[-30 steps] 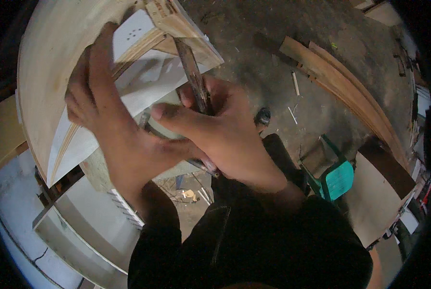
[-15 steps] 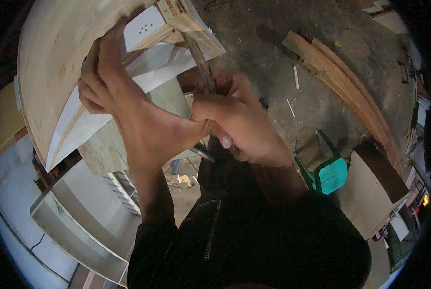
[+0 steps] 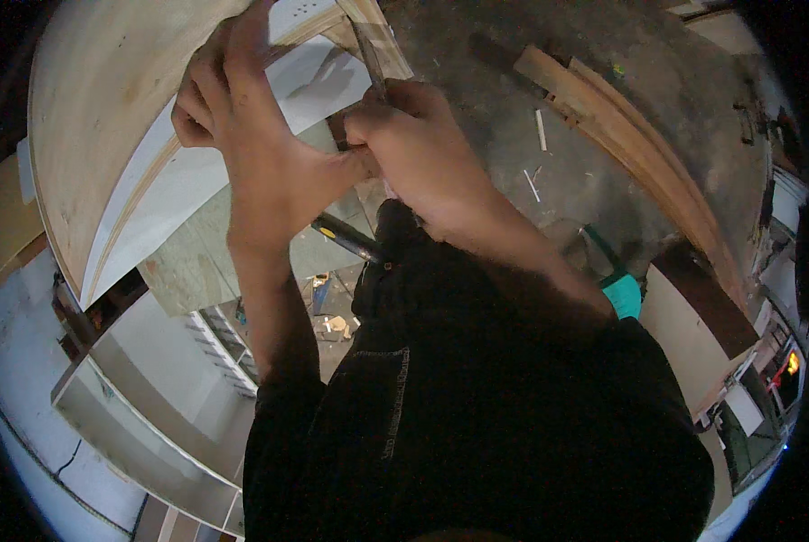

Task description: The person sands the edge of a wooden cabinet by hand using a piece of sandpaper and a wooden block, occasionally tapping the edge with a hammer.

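A: And here a dark flat bar (image 3: 367,54) is being clenched in the right hand (image 3: 413,149), the fingers being wrapped tight round its lower end!

B: Where's that bar being held, exactly?

A: It's being slanted up along the inner side of a pale wooden corner (image 3: 392,51), its far end being cut off by the top of the view. Whether wood is being touched by it cannot be told.

B: And the left hand (image 3: 264,158)?

A: It's being spread wide! Its fingers are being laid over the wood-edged rim of a white-faced panel (image 3: 174,208), and its thumb is being stretched across to the right hand, the two seemingly being pressed together.

B: What's being seen below?

A: A dark handle with a yellow mark (image 3: 348,238) is being shown under the hands, beside a grey-green board (image 3: 192,257).

B: And further out?

A: Long brown planks (image 3: 639,163) are being seen on the floor (image 3: 499,149) to the right, a green chair (image 3: 623,296) is being partly hidden by the right arm, and a white shelf unit (image 3: 183,361) is being glimpsed lower left.
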Motion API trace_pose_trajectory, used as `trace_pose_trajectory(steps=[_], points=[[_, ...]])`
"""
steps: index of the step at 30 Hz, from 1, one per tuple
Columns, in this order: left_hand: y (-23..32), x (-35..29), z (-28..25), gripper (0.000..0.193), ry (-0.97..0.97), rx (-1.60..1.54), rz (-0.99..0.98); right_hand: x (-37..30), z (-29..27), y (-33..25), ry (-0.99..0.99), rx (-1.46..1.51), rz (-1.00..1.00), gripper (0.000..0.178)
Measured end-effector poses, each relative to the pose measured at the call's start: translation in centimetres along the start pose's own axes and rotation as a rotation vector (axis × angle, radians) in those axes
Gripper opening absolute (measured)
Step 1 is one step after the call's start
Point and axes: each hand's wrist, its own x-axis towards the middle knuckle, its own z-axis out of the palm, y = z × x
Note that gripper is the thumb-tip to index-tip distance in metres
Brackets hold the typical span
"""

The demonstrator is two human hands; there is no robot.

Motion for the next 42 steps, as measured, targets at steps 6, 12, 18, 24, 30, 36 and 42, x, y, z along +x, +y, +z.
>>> trace_pose_trajectory(steps=[6,12,18,24,30,36,42], points=[[-0.1,0.0,-0.6,0.135,0.015,-0.301,0.142,0.1,-0.9,-0.3,-0.017,-0.110,-0.049,0.012],[0.7,-0.9,0.9,0.151,0.045,-0.238,0.038,0.2,-2.0,-0.8,-0.165,0.105,0.173,0.014],[1.2,-0.2,0.7,0.150,0.044,-0.233,0.022,0.9,-2.8,-0.8,-0.180,0.287,0.264,0.013],[1.6,0.5,0.3,0.150,0.035,-0.222,-0.003,0.5,-2.9,-1.0,-0.201,0.099,0.050,0.010],[2.1,0.3,0.3,0.149,0.014,-0.261,-0.034,1.0,-4.0,-1.2,-0.235,0.255,0.313,0.024],[2.5,0.6,0.1,0.143,0.019,-0.253,-0.039,0.9,-4.1,-1.7,-0.229,0.297,0.345,0.025],[2.5,0.5,0.4,0.135,0.061,-0.149,0.043,1.3,-4.2,-1.2,-0.136,-0.031,0.032,0.013]])
